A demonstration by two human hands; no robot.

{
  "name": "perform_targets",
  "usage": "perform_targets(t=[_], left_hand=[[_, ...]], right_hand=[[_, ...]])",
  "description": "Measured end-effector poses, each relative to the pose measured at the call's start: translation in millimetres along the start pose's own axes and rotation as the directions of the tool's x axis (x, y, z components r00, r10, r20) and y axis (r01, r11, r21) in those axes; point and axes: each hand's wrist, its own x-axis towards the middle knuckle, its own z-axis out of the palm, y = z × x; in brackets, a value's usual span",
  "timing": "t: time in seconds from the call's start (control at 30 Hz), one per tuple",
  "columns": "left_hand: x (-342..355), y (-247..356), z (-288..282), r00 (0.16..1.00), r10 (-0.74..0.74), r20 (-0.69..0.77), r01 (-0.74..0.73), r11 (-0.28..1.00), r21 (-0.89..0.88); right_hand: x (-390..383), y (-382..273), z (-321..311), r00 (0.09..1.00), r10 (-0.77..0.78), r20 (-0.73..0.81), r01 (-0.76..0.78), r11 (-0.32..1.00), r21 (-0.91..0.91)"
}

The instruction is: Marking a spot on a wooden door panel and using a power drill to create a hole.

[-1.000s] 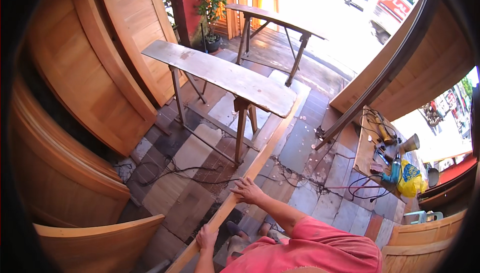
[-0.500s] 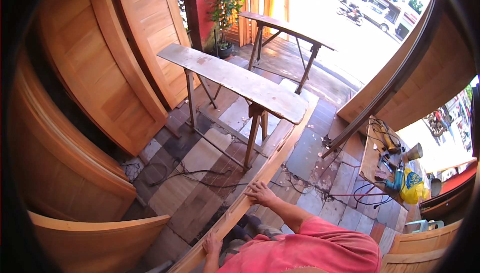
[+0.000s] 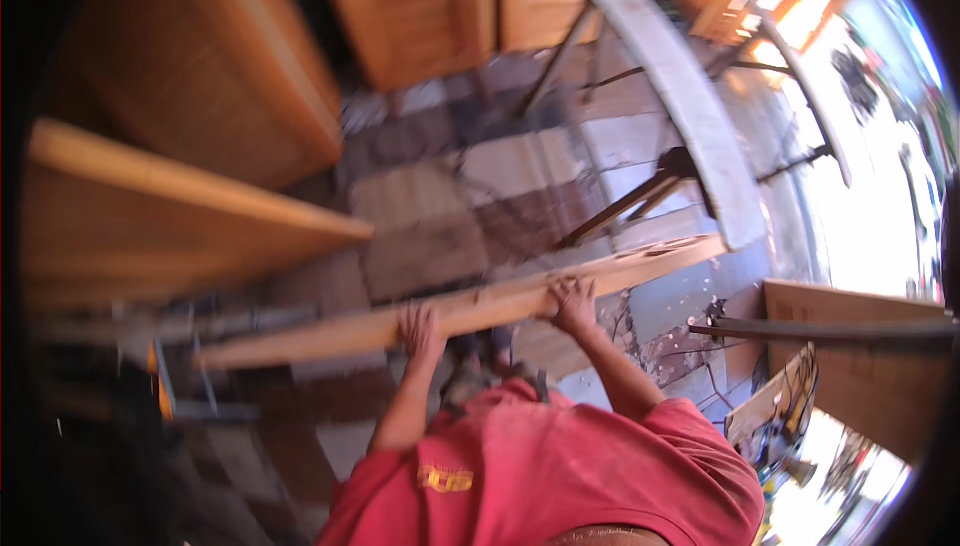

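Student: What occupies the left of the view, and which step is in hand?

Instructor: A broad, orange-brown wooden panel with a pale edge (image 3: 200, 191) lies beyond the blurred left end of a long, pale-brown wooden plank (image 3: 490, 308). The plank crosses in front of the body. The step appears to be two-handed handling of this plank; a further move would call for both hands acting together, with care for its far ends.

Student: How are the hands posed?

Instructor: The left hand (image 3: 422, 331) lies left of the plank's middle, back upward, fingers pointing away from the body across the wood. Its forearm (image 3: 403, 404) rises steeply from the red cloth shirt (image 3: 570, 456). The right hand (image 3: 573, 306) lies farther along, fingers spread over the plank, its forearm slanting in from the right. Both touch the wood; whether either is clamped around it cannot be told, the undersides being hidden.

Student: And at the right?

Instructor: The plank's right end appears beside the near end of a narrow, grey-topped bench on dark legs (image 3: 680, 86); contact cannot be determined. Farther right stands a cluttered, light-brown wooden table (image 3: 752, 414).
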Motion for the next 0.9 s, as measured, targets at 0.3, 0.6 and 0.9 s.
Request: perform_targets(t=[0.3, 0.6, 0.9], left_hand=[[0, -16, -13, 0.976, -0.064, 0.209, 0.072, 0.997, -0.029], [-27, -53, -42, 0.976, -0.064, 0.208, 0.091, 0.988, -0.125], [-109, -247, -25, 0.013, -0.986, 0.168, 0.586, -0.128, -0.8]], right_hand=[[43, -173, 62, 0.747, -0.619, 0.24, 0.516, 0.769, 0.378], [61, -209, 86, 0.754, -0.61, 0.245, 0.541, 0.787, 0.296], [66, -287, 106, 0.816, -0.457, 0.353, 0.442, 0.888, 0.127]])
